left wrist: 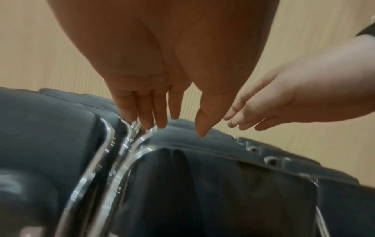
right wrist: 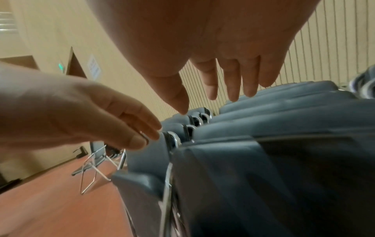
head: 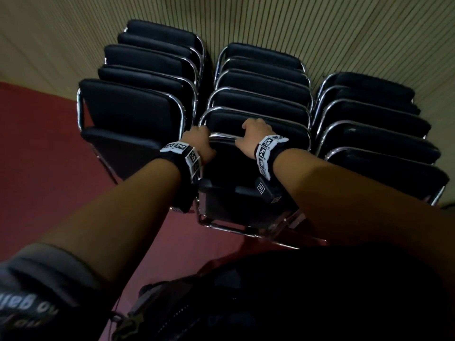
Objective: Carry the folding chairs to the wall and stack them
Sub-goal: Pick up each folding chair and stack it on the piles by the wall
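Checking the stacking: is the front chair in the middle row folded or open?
Folded: the front chair stands flat against its row.

A dull red carpeted floor [head: 41,168] meets the beige ribbed wall panelling [head: 344,33]; a brown wooden door [right wrist: 75,65] stands farther along.

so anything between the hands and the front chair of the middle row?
Nothing visible. The left hand and right hand are at the top rail of the front chair, fingers extended; actual contact can't be confirmed.

Left hand [head: 198,141] and right hand [head: 253,136] rest atop the front chair [head: 246,173] of the middle stack.
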Demonstrator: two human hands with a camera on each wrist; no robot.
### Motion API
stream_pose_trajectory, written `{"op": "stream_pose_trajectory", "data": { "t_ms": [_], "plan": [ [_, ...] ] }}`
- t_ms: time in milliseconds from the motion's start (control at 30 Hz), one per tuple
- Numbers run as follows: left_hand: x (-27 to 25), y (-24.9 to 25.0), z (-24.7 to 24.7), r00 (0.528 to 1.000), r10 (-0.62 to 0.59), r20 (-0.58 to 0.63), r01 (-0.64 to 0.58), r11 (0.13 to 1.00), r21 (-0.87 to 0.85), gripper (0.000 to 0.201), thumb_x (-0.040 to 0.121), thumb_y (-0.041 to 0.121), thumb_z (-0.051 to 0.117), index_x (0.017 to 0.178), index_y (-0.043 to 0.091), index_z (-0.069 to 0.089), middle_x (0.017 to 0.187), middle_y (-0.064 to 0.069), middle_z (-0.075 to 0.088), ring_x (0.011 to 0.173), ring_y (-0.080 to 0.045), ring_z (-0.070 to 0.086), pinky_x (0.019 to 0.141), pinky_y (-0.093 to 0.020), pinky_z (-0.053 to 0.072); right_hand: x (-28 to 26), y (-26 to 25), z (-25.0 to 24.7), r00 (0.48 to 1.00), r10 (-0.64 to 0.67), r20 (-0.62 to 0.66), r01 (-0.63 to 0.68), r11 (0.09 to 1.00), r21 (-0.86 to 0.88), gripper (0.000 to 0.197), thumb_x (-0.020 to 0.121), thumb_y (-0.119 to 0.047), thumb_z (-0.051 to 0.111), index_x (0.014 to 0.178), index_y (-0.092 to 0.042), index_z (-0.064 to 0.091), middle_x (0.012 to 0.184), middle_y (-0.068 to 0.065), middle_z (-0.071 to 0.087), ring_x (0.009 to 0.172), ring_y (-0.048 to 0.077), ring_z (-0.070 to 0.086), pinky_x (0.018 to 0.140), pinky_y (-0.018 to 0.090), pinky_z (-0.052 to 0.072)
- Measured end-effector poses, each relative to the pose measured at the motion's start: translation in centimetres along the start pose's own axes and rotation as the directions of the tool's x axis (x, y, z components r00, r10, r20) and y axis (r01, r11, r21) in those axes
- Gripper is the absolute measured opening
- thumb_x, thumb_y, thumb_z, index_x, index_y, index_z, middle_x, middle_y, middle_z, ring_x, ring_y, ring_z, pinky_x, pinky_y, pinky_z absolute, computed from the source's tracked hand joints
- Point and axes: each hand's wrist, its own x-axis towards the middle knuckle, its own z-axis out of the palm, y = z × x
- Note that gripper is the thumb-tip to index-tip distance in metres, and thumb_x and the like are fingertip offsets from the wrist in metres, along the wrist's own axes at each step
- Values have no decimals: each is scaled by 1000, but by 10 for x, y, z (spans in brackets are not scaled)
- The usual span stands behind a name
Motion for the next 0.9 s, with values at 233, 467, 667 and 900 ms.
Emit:
{"op": "stream_pose_trajectory", "data": {
  "t_ms": [233,467,667,900],
  "plan": [
    [-16,-120,-55,1000,-20,-1,19,992,-122,58,82,40,76,127,8,58,128,-17,63,115,-36,62,89,-35,50,8,-134,14,997,-70,45,72,997,-36,44,92,-37,65,126,-9,65,135,12,57,111,32,63,95,37,55],
    [-54,-291,-142,995,-74,-74,63,987,-149,48,92,29,70,133,9,56,130,-17,64,119,-36,61,93,-34,44,16,-339,43,978,-181,107,187,981,-54,32,97,-32,60,113,-9,74,116,11,73,105,31,67,91,37,56],
    [-100,-436,-209,950,-286,-127,256,944,-207,48,91,27,69,135,12,58,119,-5,73,114,-29,66,92,-34,51,14,-523,93,888,-403,219,430,898,-90,26,98,-30,59,106,-12,77,110,9,74,105,32,68,94,37,56],
    [-161,-585,-248,807,-575,-133,509,793,-336,44,91,25,66,134,17,61,112,0,75,104,-23,69,92,-37,57,15,-708,170,715,-578,394,639,768,-33,27,99,-35,60,105,-17,79,105,6,77,98,30,71,92,39,59]
  ]
}}
